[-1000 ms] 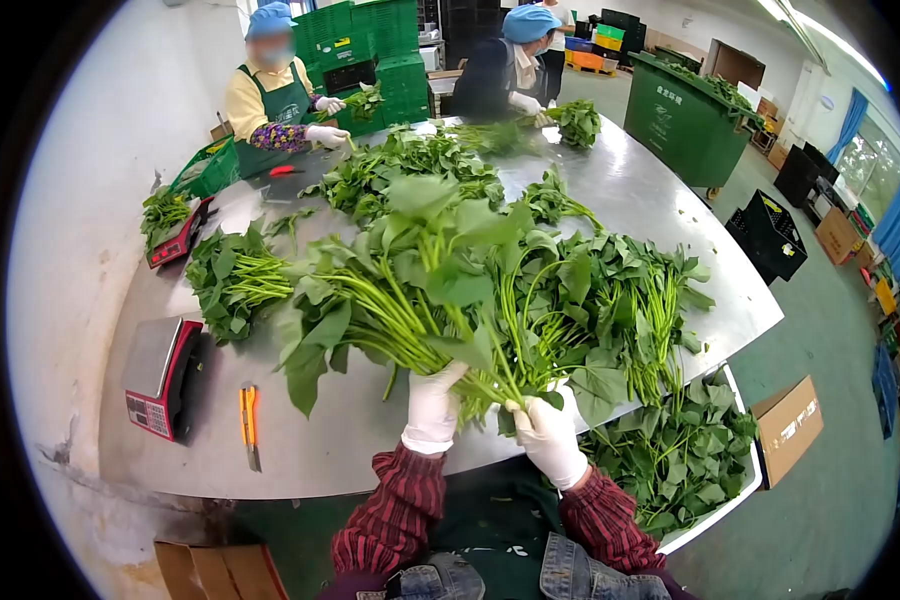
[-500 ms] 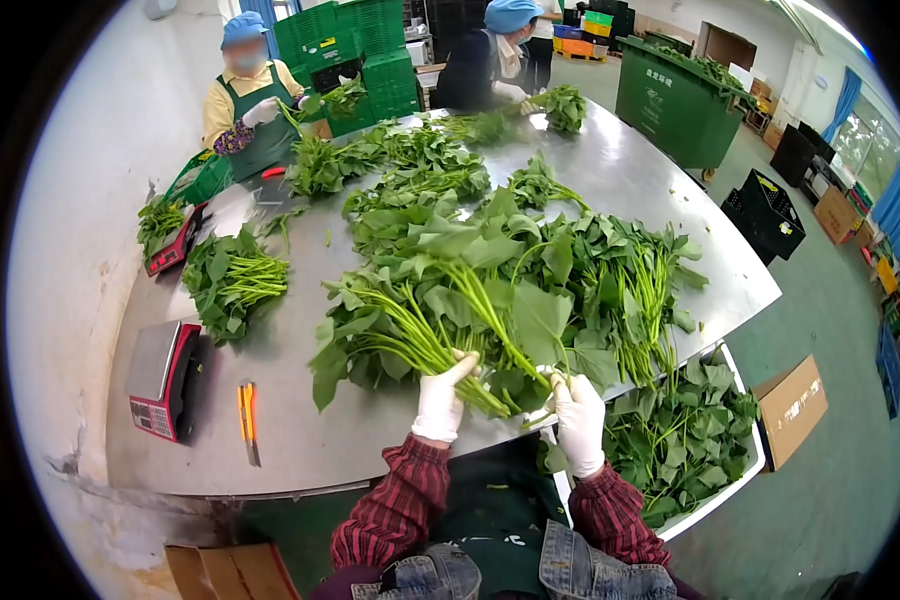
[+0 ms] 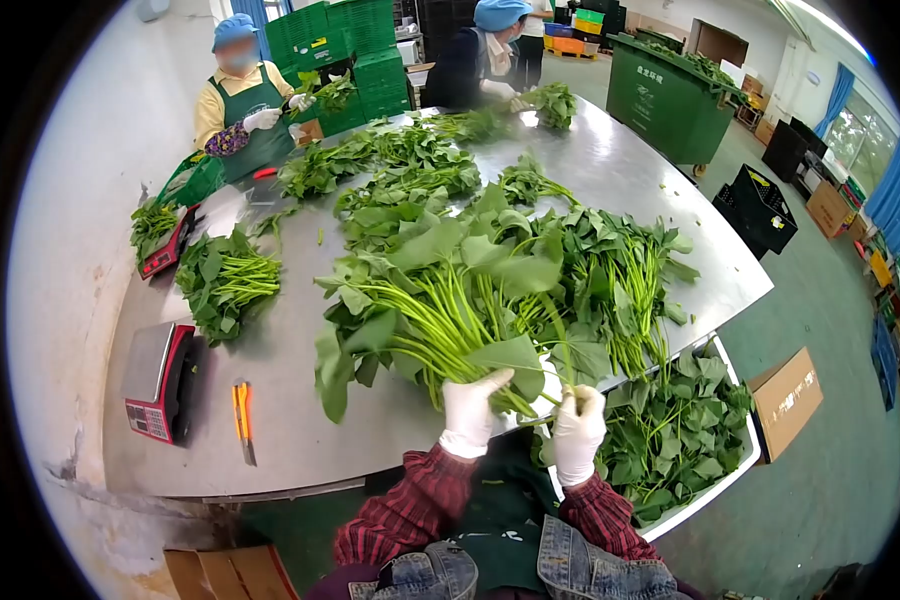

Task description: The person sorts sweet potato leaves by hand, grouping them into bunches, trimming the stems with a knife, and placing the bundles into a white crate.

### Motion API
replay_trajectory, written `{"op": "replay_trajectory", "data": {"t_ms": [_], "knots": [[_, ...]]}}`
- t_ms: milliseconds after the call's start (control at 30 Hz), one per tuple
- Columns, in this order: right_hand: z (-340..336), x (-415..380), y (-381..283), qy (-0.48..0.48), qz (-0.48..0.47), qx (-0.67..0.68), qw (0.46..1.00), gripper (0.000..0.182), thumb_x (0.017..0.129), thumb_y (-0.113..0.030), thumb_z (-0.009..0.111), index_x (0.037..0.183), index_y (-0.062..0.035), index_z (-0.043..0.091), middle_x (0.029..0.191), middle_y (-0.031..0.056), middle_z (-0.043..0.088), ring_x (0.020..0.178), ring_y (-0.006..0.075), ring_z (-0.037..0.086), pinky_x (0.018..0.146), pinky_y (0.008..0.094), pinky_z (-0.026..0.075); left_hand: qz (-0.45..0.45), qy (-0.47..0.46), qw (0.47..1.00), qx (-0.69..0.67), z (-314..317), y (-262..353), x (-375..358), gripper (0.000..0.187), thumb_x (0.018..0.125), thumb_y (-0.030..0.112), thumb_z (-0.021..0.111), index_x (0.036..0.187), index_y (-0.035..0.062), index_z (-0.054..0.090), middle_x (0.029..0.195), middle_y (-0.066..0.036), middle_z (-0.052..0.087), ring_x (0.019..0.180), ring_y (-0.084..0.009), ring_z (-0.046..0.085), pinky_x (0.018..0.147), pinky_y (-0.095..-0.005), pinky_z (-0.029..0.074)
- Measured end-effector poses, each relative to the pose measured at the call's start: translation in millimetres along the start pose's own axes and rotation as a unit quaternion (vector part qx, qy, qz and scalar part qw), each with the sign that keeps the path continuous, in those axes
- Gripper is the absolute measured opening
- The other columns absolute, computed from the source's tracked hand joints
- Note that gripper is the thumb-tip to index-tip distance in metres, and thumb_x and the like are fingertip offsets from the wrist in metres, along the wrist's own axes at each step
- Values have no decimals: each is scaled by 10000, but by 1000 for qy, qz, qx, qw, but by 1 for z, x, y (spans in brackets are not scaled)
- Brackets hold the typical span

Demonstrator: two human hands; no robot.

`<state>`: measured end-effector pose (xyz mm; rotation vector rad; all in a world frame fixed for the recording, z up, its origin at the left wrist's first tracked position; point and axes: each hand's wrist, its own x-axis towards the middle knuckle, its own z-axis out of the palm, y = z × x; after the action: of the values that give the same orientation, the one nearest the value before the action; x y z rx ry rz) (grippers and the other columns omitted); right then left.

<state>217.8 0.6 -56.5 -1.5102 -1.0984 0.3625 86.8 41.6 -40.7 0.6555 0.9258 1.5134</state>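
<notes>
Your steel table (image 3: 300, 420) has bare metal left of the bunch, out to the scale (image 3: 155, 380) and the yellow knife (image 3: 240, 415); its near edge runs just under your wrists. Your left hand (image 3: 470, 410) is wrapped around the stem ends of the bunch of greens (image 3: 440, 300). Your right hand (image 3: 577, 430) is closed on a few stems just beside it. The leaves fan away from both hands, over the table, above the white tub (image 3: 740, 480).

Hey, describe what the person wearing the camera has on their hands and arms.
Both the left hand and right hand wear white disposable gloves. The sleeves are dark red plaid with gathered cuffs. A dark green apron and denim show between the arms.
</notes>
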Motion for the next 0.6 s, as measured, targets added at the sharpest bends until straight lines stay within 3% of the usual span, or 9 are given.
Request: {"op": "replay_trajectory", "data": {"t_ms": [133,200,233,267,300,333,433,533,600], "knots": [[-31,31,15,86,61,117,987,87,884,-14,464,930,-18,538,784,79,588,563,136,537,551,271,449,71,19,996,-45,4,8,3,334,753,-93,650,1059,7,564,938,-61,624,839,-177,612,759,-295,514],[-68,53,50,101,-1,-132,986,131,929,-79,418,930,0,522,772,71,589,517,126,526,517,226,442,43,7,993,-114,-5,21,10,321,745,-61,684,1034,31,578,940,-51,627,843,-171,599,758,-295,502],[-81,62,51,102,164,134,972,167,948,-120,418,915,0,530,786,81,603,528,117,547,514,222,459,35,-7,994,-104,-8,30,10,293,771,-49,668,1035,35,572,931,-51,624,837,-165,602,755,-293,506],[-99,66,68,103,153,138,973,207,964,-151,405,905,1,531,799,84,613,523,99,547,513,223,470,29,-21,992,-117,-14,34,11,279,778,-44,663,1031,32,572,931,-54,624,838,-161,602,751,-290,506],[-129,75,103,29,166,8,986,269,953,-230,467,890,25,524,797,124,609,580,170,579,566,289,492,25,-36,991,-130,-18,37,11,266,786,-39,658,1027,30,572,930,-57,624,839,-157,601,746,-287,506],[-142,80,119,61,34,-380,922,386,886,-338,575,858,43,523,809,186,602,670,281,589,622,370,480,28,-34,990,-131,-22,38,12,266,786,-39,658,1027,30,572,930,-57,624,839,-157,601,746,-287,506],[-191,74,149,60,9,-565,823,473,797,-409,656,691,35,533,768,202,597,624,339,527,597,411,432,21,-38,994,-96,-32,34,12,285,773,-33,674,1033,18,571,921,-65,631,831,-158,608,731,-277,506],[-180,77,115,-51,61,-428,900,369,838,-327,639,689,9,600,607,151,544,500,269,494,513,363,412,26,-57,998,-11,-32,26,7,347,724,-28,715,1042,3,581,910,-71,651,794,-169,626,731,-270,507],[-136,67,60,-99,133,-125,978,286,854,-267,634,725,-11,640,585,29,560,479,111,490,459,277,385,27,-70,997,14,-29,21,4,343,720,-32,716,1036,0,584,914,-71,651,798,-170,627,739,-275,508]]}}
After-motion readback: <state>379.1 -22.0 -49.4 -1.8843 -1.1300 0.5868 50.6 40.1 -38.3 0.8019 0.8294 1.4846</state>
